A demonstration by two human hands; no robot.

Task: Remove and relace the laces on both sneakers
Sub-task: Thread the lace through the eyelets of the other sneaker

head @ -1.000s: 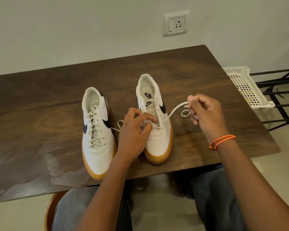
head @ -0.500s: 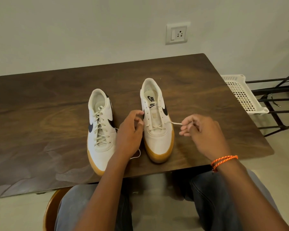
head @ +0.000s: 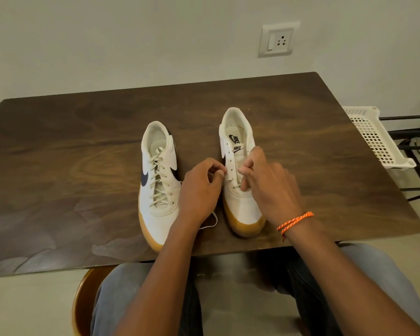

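right hand (head: 267, 183) moved in, lace (head: 210, 223) mostly hidden

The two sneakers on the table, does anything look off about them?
The right sneaker has most eyelets bare, its lace trailing loose on the table; the left sneaker is fully laced. That fits mid-relacing, nothing damaged.

A dark wooden table (head: 83, 154) meets a plain pale wall (head: 131, 40) bearing a switch socket (head: 278, 40); white perforated basket (head: 373, 139) on the right

We see white sneakers (head: 158, 183) with navy swooshes and gum-tan soles on a dark-brown woodgrain table (head: 59, 166); orange braided wristband (head: 295, 220).
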